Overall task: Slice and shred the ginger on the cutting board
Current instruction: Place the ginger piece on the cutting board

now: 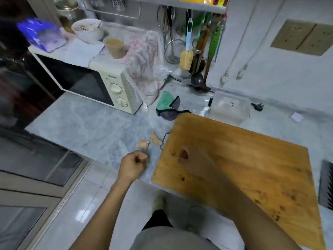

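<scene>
Two pale ginger pieces lie on the marble counter just left of the wooden cutting board: one ginger piece nearer me, the other ginger piece beside the board's left edge. My left hand hovers just below the nearer piece, fingers curled into a loose fist, with nothing plainly visible inside it. My right hand is a motion-blurred smear over the board's left part, its fingers impossible to read. The board's surface is bare apart from dark stains. No knife is in view.
A cream microwave stands at the back left with a bowl and cup on top. A green cloth and a clear plastic container lie behind the board. Utensils hang on the back wall. A dark ridged object sits at the right edge.
</scene>
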`<state>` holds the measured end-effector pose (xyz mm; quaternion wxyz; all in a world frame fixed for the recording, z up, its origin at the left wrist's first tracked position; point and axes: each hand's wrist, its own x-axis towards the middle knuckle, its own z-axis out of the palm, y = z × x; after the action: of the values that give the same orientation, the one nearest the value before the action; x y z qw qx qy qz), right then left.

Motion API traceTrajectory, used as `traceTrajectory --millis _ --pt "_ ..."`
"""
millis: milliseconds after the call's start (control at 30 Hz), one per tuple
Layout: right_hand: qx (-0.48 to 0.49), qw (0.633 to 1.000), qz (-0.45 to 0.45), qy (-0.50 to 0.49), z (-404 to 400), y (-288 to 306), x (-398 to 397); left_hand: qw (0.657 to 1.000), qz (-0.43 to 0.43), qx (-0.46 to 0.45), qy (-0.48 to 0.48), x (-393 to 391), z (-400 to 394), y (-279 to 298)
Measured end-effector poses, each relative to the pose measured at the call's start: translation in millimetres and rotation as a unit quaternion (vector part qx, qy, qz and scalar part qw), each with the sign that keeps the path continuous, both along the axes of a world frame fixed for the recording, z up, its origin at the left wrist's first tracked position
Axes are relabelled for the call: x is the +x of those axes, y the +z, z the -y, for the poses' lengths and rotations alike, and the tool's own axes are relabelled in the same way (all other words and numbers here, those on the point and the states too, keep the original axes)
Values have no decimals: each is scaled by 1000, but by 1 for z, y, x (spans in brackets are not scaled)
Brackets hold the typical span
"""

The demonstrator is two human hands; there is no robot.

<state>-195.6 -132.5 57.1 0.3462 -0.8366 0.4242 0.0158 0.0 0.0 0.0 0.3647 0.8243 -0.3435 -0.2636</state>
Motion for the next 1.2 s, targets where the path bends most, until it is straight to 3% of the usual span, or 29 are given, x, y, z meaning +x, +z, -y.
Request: traceTrajectory --millis 167,267,333,500,733,867,1000,1133,1200 --pt "41 999 -4 -15 8 -15 30 993 113 12 -42 32 23 -16" --pt "35 999 -9 -35 15 -25 47 980 147 73 -111 48 38 -32" --pt "25 999 -20 -43 17 -30 59 976 153 65 -143 56 46 -40" --pt "-20 995 -93 -1 30 -48 102 997 43 -58 -11 61 42 -39" --pt "-149 972 -168 74 26 -65 157 999 0 -39 31 57 15 -23" --pt "-153 985 -75 38 27 -68 169 999 -17 -24 32 61 6 -19" --pt "-86 996 -23 13 29 -51 147 988 -134 -43 60 68 7 -19" --pt "-44 989 45 -132 28 -42 91 996 -76 -30 -32 62 33 -21" --pt "-28 981 43 -189 26 -38 54 991 -97 -26 -86 48 51 -18"
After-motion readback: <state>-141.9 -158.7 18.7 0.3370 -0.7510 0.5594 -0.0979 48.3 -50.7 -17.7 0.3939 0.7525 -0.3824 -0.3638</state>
